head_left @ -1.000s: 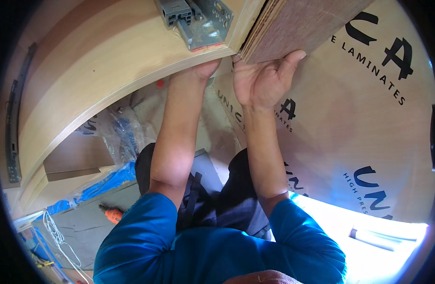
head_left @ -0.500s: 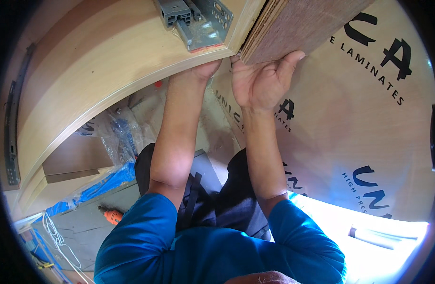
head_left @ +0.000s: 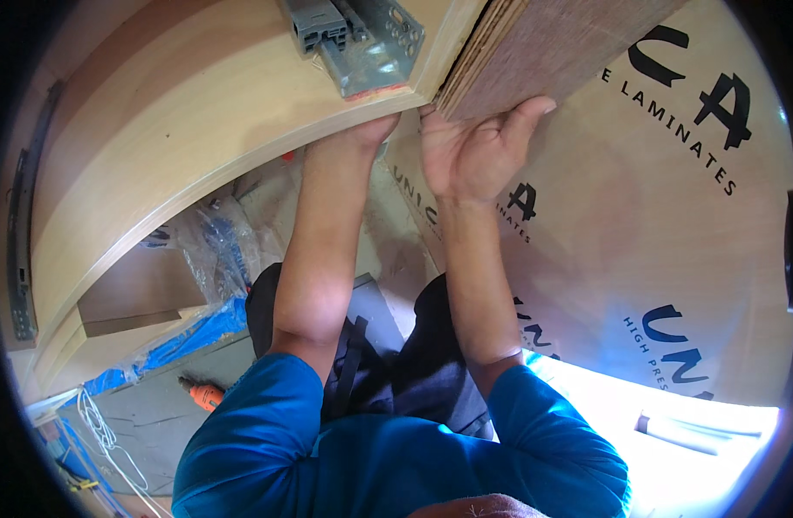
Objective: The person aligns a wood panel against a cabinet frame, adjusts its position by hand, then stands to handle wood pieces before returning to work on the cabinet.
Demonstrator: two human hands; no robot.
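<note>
My left hand [head_left: 381, 128] reaches up under the lower edge of a light wood cabinet panel [head_left: 215, 108]. Only its wrist and heel show; the fingers are hidden behind the panel. Beside it, my right hand [head_left: 474, 151] is palm up at the lower end of a plywood board [head_left: 543, 56]. Its thumb stretches along the board's face, the palm lies against the end, and the fingers disappear behind the board. A grey metal drawer runner with a perforated bracket [head_left: 383, 52] is fixed on the cabinet panel, just above my left wrist.
A large printed laminate-faced sheet [head_left: 603, 224] stands on the right. Another dark runner [head_left: 23, 250] is at the far left. Lower left are clear plastic wrap [head_left: 224, 242], blue film [head_left: 198, 332], an orange power tool [head_left: 206, 395] and a white cable [head_left: 103, 432].
Both hands keep almost the same place and pose. The picture has shifted only slightly.
</note>
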